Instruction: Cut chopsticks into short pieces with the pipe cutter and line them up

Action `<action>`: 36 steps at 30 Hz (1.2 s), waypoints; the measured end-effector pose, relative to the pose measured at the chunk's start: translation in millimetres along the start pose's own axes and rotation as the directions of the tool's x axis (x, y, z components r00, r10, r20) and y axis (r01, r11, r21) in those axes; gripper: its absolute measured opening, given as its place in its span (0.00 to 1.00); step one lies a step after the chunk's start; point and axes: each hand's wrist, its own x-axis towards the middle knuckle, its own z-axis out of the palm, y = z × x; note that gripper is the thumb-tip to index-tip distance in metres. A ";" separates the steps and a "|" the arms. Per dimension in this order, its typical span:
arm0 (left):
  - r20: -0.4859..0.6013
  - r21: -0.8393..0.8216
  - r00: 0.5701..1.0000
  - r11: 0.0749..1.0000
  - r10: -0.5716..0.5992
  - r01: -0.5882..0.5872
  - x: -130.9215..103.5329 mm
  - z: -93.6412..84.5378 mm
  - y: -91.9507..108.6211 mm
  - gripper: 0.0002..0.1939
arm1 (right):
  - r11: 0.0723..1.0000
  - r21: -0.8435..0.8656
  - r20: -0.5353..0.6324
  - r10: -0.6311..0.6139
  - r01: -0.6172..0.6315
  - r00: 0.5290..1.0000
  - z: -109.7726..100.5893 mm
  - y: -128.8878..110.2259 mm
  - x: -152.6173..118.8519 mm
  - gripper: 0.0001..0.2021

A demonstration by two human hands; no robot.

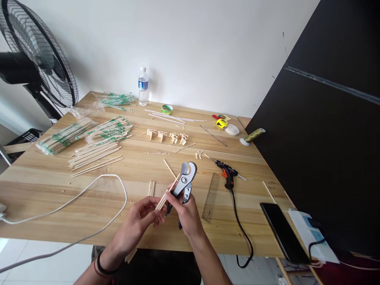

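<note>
My left hand (139, 219) is closed, its fingertips pinching the lower ends of a few bamboo chopsticks (162, 202). In my right hand (189, 215) is a grey pipe cutter (184, 180) with black handles, its hooked jaw pointing up and away from me. The right thumb presses against the chopsticks beside the cutter, and one stick reaches up alongside the blade. Short cut sticks (152, 188) lie side by side on the table just beyond my left hand. A single longer stick (170, 168) rests beyond the cutter. Some fingers are hidden behind the sticks and handles.
Loose chopsticks (95, 156) and wrapped bundles (67, 136) lie left. Small wooden assemblies (162, 135) stand mid-table. A ruler (210, 198), glue gun (228, 173) and phone (283, 231) are right. A white cable (124, 198) loops at left; a bottle (143, 89) stands behind.
</note>
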 end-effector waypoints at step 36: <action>-0.111 0.229 0.992 0.973 0.058 -0.032 -21.8 -19.6 18.8 0.18 | 0.340 -0.625 0.620 -0.332 0.703 0.711 -39.8 -46.5 19.4 0.20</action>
